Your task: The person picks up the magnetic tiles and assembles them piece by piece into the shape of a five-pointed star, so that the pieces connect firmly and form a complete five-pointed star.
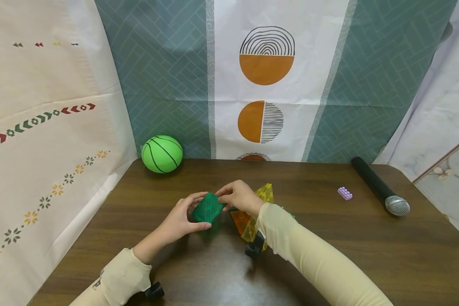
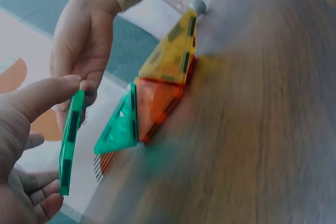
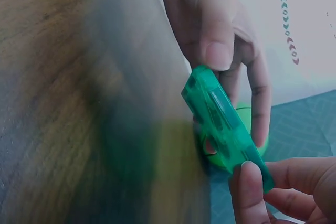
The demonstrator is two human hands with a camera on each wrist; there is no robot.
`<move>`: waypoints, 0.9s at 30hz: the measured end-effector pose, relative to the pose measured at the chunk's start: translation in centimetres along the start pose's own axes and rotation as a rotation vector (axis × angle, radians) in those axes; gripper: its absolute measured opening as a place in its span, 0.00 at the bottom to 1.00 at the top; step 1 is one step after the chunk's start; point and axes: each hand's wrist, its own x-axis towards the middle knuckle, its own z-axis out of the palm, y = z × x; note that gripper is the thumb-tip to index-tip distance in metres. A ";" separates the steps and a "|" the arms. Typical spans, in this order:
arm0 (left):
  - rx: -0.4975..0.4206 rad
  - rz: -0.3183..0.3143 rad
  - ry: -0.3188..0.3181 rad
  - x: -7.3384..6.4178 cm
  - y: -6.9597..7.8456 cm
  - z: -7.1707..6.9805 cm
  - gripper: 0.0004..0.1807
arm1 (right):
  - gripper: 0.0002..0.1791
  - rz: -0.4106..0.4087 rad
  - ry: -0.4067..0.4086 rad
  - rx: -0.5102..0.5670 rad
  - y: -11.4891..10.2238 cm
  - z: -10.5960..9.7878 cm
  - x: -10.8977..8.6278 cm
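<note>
A translucent green magnetic tile is held between both hands above the table. My left hand grips it from the left, with thumb and fingers at its edges. From the other side my right hand pinches a corner, its thumb and fingers plain in the right wrist view around the tile. Beside and partly behind the right wrist stands a group of joined magnetic tiles: a yellow one, an orange triangle and a green triangle. The right forearm hides part of that group in the head view.
A green ball sits at the table's back left corner. Toward the right lie a small purple toy brick and a black microphone. Patterned cloth hangs behind the wooden table.
</note>
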 end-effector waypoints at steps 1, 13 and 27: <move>-0.015 -0.001 0.003 0.0 0.1 0.0 0.41 | 0.13 0.002 0.002 -0.003 0.0 -0.1 0.0; -0.378 -0.245 0.124 1.1 0.4 0.1 0.21 | 0.10 -0.031 -0.007 -0.108 0.1 -1.8 0.2; -0.679 -0.295 -0.043 1.1 -0.6 1.4 0.10 | 0.10 -0.165 -0.184 -0.321 -0.7 -3.3 1.1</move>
